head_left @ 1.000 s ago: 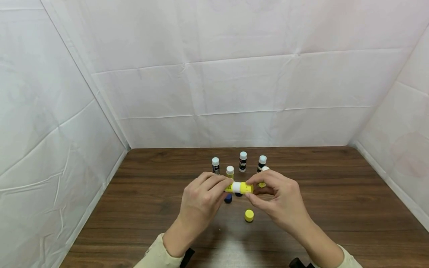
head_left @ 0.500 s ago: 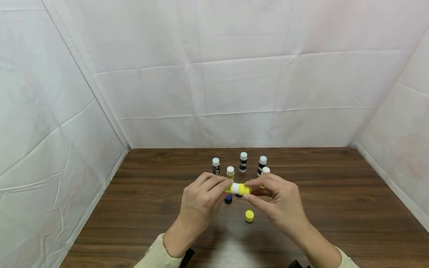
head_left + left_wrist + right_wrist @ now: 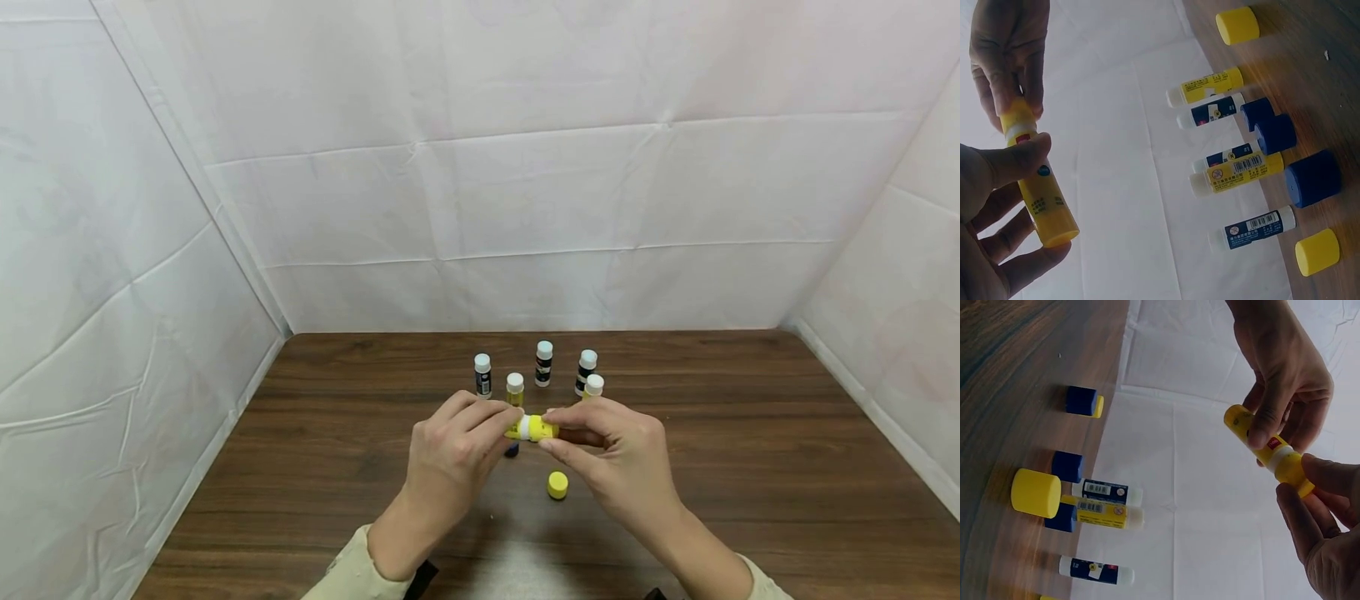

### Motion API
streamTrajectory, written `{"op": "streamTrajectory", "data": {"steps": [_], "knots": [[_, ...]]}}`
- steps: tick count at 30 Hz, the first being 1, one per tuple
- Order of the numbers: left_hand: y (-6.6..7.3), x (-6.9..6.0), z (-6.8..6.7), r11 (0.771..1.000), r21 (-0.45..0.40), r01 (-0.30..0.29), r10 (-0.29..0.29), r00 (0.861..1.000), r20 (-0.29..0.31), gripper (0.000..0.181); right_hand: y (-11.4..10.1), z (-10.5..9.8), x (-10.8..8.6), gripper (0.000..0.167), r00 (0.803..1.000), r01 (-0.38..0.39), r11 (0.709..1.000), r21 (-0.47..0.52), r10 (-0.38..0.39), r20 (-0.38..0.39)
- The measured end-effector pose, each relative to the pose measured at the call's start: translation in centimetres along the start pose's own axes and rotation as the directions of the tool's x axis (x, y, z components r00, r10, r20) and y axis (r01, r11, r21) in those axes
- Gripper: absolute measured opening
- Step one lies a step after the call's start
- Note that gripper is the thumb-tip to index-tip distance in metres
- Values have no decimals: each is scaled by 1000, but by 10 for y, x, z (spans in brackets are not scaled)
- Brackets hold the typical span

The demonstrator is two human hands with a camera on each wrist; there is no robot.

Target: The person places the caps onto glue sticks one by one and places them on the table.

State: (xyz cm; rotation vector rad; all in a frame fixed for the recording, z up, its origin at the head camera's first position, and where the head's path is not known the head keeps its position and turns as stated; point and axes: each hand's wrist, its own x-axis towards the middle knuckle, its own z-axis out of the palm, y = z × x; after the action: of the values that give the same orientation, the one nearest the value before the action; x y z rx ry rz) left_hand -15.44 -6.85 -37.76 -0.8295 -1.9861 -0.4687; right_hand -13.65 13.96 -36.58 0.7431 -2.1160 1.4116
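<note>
Held level between both hands is a yellow glue stick (image 3: 1050, 209), raised above the table. My left hand (image 3: 459, 439) grips its body with the thumb pressed along the label. My right hand (image 3: 624, 440) pinches the yellow cap (image 3: 1292, 473) at the other end between thumb and fingers. A white band of the stick shows between cap and body. Behind the hands stand navy-labelled glue sticks (image 3: 543, 364) and yellow glue sticks (image 3: 514, 386), their white ends up. In the head view the hands partly hide the nearer sticks.
A loose yellow cap (image 3: 557, 485) sits on the wooden table (image 3: 337, 467) in front of the hands. Several navy caps (image 3: 1314, 178) and another yellow cap (image 3: 1317, 252) appear in the left wrist view. White sheeting (image 3: 525, 192) closes off the back and sides.
My right hand has moved slightly left with the cap, toward the left hand. The white band on the held glue stick looks narrower. Both hands sit a little lower.
</note>
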Motion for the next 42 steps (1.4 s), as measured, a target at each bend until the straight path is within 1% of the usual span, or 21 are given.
{"op": "streamTrajectory", "data": {"steps": [4,10,14,20,24,28,32,36,42], "knots": [[1,-1,2,1000,5,9,-9,1000,7,35,3,2,0,27,1000,-9,1000,-3,9,-5],[3,-2,5,999,22,-24,25,1000,-10,35,7,4,-1,28,1000,-18,1000,-3,18,-24],[3,-1,6,999,26,-28,29,999,-24,36,8,6,-2,28,999,-24,1000,2,24,-30],[3,-2,8,999,31,-38,39,999,-25,34,10,8,-2,28,999,-16,1000,-4,16,-42],[3,-2,9,999,30,-35,36,999,-23,33,12,9,-2,27,999,-20,1000,2,20,-40],[2,-3,9,999,5,-33,33,999,-10,33,13,7,0,26,1000,-14,1000,18,15,-26],[1,-3,9,999,-22,-44,44,999,-10,33,8,2,2,26,1000,7,1000,29,-7,9],[1,-2,9,998,-34,-46,45,999,-6,28,3,-3,4,28,999,30,999,12,-30,43],[3,0,9,999,-46,-21,22,1000,19,23,2,-4,5,32,993,109,990,-85,-104,59]]}}
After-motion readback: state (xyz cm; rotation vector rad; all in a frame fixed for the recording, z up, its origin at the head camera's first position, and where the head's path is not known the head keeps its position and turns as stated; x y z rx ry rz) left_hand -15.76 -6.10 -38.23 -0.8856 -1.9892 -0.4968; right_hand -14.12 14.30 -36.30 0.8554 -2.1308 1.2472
